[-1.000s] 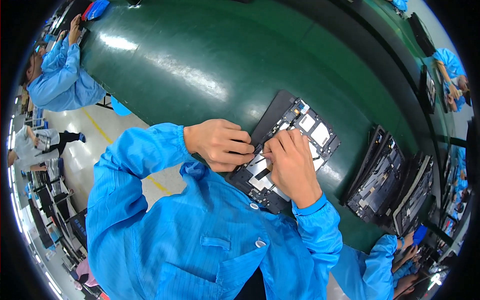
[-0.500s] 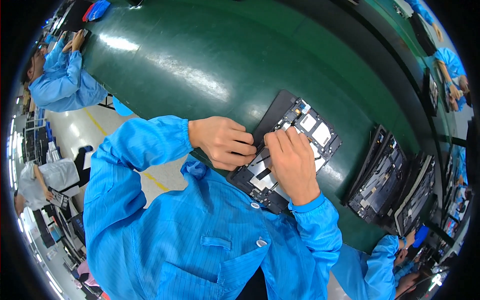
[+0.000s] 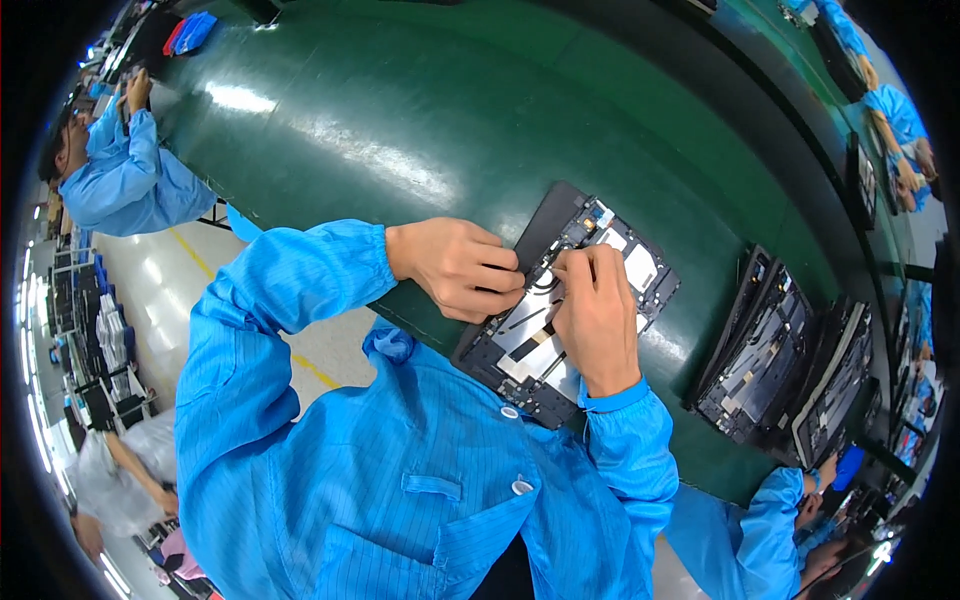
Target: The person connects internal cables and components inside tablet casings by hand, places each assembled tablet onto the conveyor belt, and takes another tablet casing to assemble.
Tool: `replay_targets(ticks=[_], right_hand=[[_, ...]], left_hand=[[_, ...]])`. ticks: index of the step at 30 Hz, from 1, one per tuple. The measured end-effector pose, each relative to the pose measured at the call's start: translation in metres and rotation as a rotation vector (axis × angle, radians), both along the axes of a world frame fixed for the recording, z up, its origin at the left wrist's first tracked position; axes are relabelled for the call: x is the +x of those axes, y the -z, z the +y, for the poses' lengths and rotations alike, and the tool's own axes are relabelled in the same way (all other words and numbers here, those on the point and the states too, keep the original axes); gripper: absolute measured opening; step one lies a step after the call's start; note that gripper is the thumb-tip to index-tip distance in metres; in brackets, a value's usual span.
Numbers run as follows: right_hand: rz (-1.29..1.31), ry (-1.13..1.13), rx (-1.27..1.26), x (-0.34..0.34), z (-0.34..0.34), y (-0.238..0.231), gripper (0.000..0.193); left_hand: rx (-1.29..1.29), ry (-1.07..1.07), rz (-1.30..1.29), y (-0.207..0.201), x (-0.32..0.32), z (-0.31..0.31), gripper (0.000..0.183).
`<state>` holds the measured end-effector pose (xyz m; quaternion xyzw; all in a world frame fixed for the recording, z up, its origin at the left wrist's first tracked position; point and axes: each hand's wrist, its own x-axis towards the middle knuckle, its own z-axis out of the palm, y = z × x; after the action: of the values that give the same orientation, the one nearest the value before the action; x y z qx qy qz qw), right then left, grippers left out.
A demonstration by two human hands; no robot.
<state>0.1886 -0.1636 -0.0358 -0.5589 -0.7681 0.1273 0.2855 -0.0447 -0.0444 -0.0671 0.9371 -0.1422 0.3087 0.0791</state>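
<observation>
Panels [image 3: 755, 360] right of device [image 3: 535, 355] | right grip [image 3: 598, 318] hides part | left grip [image 3: 465, 268] at edge | holds unclear

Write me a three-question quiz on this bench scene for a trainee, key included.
1. Multiple choice: where is the left hand?
A) in a coat pocket
B) at the near-left edge of the opened device
C) on a co-worker's sleeve

2. True or false: the separate group of black devices is nearer the right hand than the left hand.

3. Fill in the colour: the opened device lies on a ____ table.

Key: 1. B; 2. True; 3. green
</observation>
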Motion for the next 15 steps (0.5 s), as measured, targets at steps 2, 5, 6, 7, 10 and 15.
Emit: replay_targets(ticks=[2, 5, 6, 7, 10, 15], right_hand=[[0.012, 0.005, -0.009, 0.000, 0.000, 0.001, 0.037], [0.011, 0.014, -0.005, -0.001, 0.000, 0.004, 0.038], [0.011, 0.014, 0.002, 0.000, 0.000, 0.004, 0.038], [0.010, 0.013, 0.008, 0.000, 0.000, 0.004, 0.038], [0.036, 0.008, 0.039, -0.001, -0.001, 0.004, 0.039], [0.022, 0.016, 0.050, 0.000, -0.001, 0.005, 0.041]], left_hand=[[0.011, 0.010, -0.010, -0.002, 0.001, 0.003, 0.023], [0.019, 0.023, -0.035, -0.001, 0.002, 0.004, 0.023], [0.016, 0.026, -0.051, 0.000, 0.003, 0.004, 0.023], [0.016, 0.028, -0.050, 0.003, 0.002, 0.004, 0.023], [-0.013, -0.008, -0.046, 0.008, 0.001, 0.002, 0.030], [-0.051, -0.022, -0.047, 0.004, 0.005, 0.001, 0.028]])
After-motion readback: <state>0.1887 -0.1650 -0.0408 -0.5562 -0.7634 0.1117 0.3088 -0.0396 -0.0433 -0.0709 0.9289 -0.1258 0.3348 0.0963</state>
